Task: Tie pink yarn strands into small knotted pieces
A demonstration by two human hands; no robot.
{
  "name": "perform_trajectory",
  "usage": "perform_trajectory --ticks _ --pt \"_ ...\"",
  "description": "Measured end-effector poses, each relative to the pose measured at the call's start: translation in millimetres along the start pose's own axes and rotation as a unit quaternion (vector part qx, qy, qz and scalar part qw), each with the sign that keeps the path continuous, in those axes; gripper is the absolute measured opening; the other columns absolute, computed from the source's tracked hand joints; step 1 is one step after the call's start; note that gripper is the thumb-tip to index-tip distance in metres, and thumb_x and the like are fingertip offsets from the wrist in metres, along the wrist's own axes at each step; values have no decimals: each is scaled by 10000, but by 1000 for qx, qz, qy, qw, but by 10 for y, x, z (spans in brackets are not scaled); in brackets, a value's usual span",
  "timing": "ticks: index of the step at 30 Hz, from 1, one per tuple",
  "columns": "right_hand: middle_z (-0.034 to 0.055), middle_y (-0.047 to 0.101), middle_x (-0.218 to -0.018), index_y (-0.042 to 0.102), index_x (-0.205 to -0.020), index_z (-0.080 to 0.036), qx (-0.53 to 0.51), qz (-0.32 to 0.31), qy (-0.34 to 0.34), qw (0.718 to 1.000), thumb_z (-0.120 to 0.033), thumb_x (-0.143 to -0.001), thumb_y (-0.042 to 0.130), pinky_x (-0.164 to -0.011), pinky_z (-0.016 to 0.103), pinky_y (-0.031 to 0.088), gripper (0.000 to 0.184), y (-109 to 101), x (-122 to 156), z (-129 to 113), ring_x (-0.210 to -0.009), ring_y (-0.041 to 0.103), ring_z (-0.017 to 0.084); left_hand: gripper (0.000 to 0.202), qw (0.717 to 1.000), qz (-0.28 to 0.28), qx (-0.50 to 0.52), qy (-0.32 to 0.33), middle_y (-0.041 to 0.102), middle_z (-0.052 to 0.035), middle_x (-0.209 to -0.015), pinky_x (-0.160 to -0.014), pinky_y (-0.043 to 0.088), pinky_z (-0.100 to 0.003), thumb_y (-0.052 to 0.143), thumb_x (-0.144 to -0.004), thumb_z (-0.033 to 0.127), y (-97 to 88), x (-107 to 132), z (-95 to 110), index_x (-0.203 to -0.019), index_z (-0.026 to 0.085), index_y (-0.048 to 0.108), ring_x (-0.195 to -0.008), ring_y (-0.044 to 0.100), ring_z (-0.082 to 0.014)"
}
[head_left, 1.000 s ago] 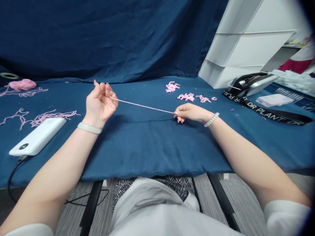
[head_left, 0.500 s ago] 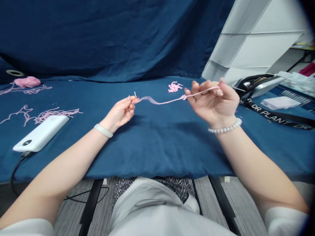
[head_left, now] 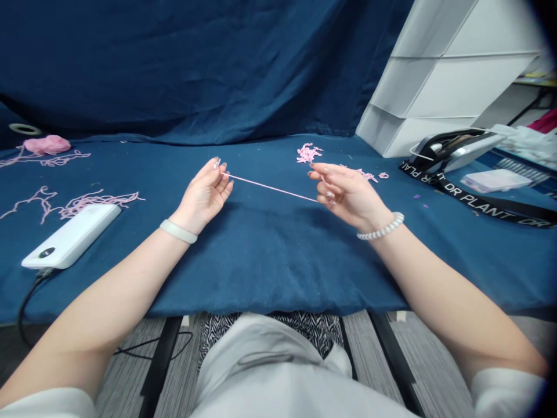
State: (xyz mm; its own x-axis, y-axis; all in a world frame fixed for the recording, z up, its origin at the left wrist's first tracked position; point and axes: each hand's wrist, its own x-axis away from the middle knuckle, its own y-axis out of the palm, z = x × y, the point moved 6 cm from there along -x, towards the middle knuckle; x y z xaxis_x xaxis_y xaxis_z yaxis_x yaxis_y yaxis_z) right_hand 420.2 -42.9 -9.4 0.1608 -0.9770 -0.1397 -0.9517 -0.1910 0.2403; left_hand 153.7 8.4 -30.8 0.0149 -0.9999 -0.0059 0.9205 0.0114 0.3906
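A thin strand of pink yarn (head_left: 270,188) runs straight across the blue cloth (head_left: 270,261), a little above it. My left hand (head_left: 204,194) pinches one end between its fingertips. My right hand (head_left: 343,193) holds the other end, and its fingers partly hide that end. A small heap of cut pink yarn pieces (head_left: 308,153) lies beyond the strand, near my right hand.
Left of my hands are a pink yarn ball (head_left: 47,144), loose yarn lengths (head_left: 82,204) and a white power bank (head_left: 72,236) with a cable. To the right are a black lanyard (head_left: 474,200), a small flat case (head_left: 494,180) and white shelving (head_left: 435,75).
My right hand has come down and back to the left, from high on the right. The yarn, wavy half a second ago, now runs straight between my hands.
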Motion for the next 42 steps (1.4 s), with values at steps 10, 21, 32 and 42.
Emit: perform_trajectory --ticks 10,21,32,42 --pt "-25 661 -766 537 -1191 -275 7 -5 1 1000 -304 -653 788 -431 222 261 595 75 6 157 -461 387 49 129 997 -59 13 -48 661 11 -966 -791 495 -218 631 -802 272 73 50 -52 -906 201 606 -833 607 -75" --pt "20 676 -798 549 -758 -157 7 9 39 999 -372 -635 793 -409 188 272 347 137 19 348 -461 406 29 159 988 -118 2 -96 633 28 -862 -738 495 -239 680 -727 148 300 242 -236 -837 159 565 -708 588 -50" --pt "-28 529 -621 575 -672 -152 -58 4 70 996 -327 -588 833 -467 186 339 323 322 89 469 -503 409 38 161 987 -120 -40 -95 667 -18 -804 -716 502 -248 688 -747 250 433 433 -257 -812 148 582 -744 640 -105" --pt "-19 506 -637 609 -687 -129 -118 -7 86 989 -263 -603 820 -508 192 368 264 428 179 475 -548 425 50 365 983 -136 -31 -117 675 -43 -854 -724 519 -250 744 -682 163 472 511 -321 -1018 121 609 -733 642 -100"
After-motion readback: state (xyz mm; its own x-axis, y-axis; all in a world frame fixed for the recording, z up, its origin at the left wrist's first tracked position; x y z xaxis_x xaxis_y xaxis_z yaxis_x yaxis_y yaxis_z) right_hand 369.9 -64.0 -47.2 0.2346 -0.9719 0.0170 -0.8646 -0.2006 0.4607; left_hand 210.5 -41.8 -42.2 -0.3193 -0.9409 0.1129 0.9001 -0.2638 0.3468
